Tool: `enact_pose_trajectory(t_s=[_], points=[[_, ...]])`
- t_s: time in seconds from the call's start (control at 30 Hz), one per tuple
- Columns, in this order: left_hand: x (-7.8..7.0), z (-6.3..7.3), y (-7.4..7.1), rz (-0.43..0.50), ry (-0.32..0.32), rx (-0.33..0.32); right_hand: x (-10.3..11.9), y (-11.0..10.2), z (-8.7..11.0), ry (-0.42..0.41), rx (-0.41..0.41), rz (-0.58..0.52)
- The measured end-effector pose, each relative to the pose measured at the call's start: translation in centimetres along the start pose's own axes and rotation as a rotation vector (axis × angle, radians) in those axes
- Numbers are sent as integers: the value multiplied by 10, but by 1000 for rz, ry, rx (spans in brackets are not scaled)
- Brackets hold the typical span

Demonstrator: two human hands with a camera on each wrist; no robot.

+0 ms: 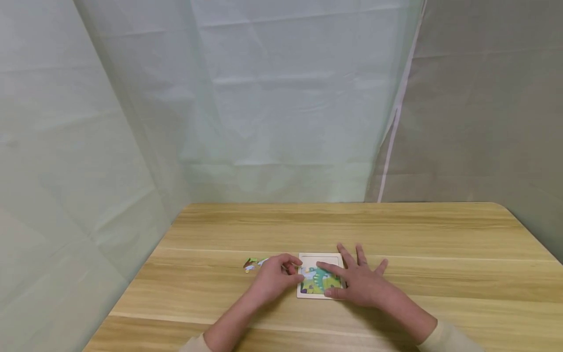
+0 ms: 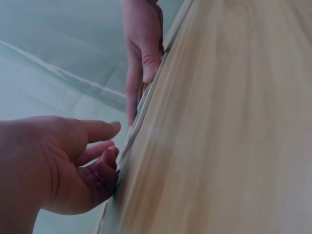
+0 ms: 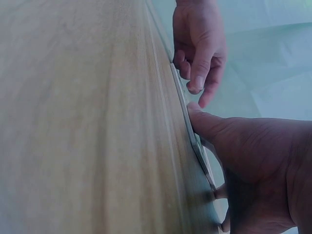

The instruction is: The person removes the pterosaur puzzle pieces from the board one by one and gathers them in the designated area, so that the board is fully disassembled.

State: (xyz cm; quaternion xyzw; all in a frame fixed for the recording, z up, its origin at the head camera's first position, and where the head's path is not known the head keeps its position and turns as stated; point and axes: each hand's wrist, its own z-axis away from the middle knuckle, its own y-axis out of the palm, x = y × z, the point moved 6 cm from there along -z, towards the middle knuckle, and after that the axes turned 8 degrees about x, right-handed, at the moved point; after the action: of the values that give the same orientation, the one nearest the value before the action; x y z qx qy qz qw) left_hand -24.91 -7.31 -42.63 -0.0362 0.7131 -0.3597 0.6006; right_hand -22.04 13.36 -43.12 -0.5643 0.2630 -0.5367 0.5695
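A square jigsaw puzzle (image 1: pixel 319 282) with a green dinosaur picture lies flat on the table in a pale frame (image 1: pixel 317 296). Its upper part shows bare backing. My left hand (image 1: pixel 276 276) is at the frame's left edge, fingers loosely bent and thumb apart from the index finger; in the left wrist view the same hand (image 2: pixel 68 163) shows nothing between them. Across the frame's right side my right hand (image 1: pixel 362 282) spreads its fingers, index and thumb over the picture. From the right wrist view, its thumb (image 3: pixel 207 122) rests at the frame's edge.
Several loose puzzle pieces (image 1: pixel 249 264) lie left of the frame, partly behind my left hand. The wooden table (image 1: pixel 440 244) reaches back to pale hanging cloth (image 1: pixel 281 122), with more cloth along the left side.
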Motion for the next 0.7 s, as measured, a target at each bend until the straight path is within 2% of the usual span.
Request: enact_pose_trajectory(t_s=[0.1, 0.4, 0.7], points=[[-3, -2, 5, 9, 15, 11, 1, -1, 0, -3, -1, -1], [-5, -5, 11, -44, -62, 26, 0, -1, 1, -4, 3, -9], [-10, -3, 11, -86, -78, 18, 0, -1, 1, -3, 7, -5]])
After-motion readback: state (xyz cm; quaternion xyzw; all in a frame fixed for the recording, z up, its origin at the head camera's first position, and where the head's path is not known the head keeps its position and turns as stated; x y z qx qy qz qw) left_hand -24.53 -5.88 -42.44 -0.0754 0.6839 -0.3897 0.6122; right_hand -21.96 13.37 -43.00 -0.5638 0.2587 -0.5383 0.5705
